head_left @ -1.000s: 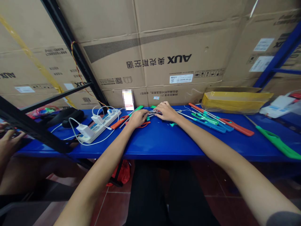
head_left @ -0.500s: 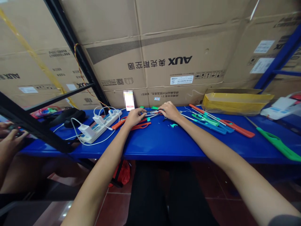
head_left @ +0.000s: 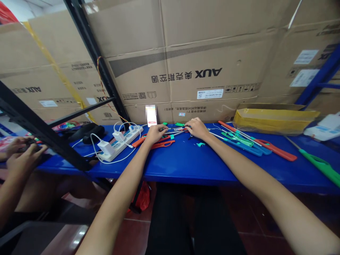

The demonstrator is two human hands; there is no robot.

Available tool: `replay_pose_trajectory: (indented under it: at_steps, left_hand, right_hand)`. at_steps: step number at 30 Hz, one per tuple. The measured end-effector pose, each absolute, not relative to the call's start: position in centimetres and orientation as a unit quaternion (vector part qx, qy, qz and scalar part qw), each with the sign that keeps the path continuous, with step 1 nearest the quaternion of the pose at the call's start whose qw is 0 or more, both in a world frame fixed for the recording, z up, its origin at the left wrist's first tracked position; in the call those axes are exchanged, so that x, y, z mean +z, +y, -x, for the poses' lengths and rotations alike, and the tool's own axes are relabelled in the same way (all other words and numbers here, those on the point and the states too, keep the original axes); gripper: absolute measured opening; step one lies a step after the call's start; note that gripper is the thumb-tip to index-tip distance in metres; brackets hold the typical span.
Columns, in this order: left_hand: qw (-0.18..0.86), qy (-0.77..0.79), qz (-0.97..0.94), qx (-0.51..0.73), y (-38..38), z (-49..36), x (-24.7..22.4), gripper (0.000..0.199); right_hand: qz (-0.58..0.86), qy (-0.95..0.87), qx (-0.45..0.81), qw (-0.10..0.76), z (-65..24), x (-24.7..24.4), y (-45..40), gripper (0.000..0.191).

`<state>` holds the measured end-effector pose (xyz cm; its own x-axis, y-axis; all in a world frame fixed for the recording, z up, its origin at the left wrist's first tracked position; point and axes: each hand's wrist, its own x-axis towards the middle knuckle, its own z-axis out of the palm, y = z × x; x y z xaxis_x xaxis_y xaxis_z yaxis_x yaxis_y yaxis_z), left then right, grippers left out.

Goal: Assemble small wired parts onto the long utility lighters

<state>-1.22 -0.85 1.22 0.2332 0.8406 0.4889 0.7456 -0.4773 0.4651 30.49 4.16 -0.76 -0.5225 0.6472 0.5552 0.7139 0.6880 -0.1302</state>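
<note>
Upside-down AUX cardboard [head_left: 199, 42] backs a blue surface [head_left: 183, 163], behind a white power strip [head_left: 117, 144] loaded with chargers. Left of the strip, a slanting black frame [head_left: 58, 141] stands between it and a co-worker's hands [head_left: 25, 152]. Far to the strip's right sits a yellow-sided box [head_left: 275, 120], its contents hidden from view. Nearer on the strip's right, a person's hands work slightly apart: the left hand [head_left: 155, 133] pinches a dark-ended piece, while the right hand [head_left: 197, 128] curls downward, its grip unclear. Beyond it, farther right of the strip, lie orange, blue and green long-nosed handles [head_left: 277, 150]. Just right of the strip, orange handles [head_left: 162, 144] are partly screened by the left arm. Behind them, right of the strip, a lit phone [head_left: 152, 117] stands upright. Right of the strip, slim metal parts [head_left: 172, 129] lie between the hands, a green scrap [head_left: 201, 144] nearby.
</note>
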Motion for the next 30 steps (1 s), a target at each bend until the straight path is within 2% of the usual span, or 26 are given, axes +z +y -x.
replay_pose_trajectory:
  at_steps: [10,30]
  left_hand:
    - [0.048,0.520,-0.770,0.366,-0.5,1.4,1.2,0.012]
    - [0.066,0.500,-0.779,0.372,-0.4,1.5,1.0,0.016]
  right_hand:
    - [0.393,-0.873,-0.053,0.285,-30.4,-0.4,3.9,0.028]
    - [0.418,-0.868,-0.076,0.257,-30.0,0.3,3.2,0.026]
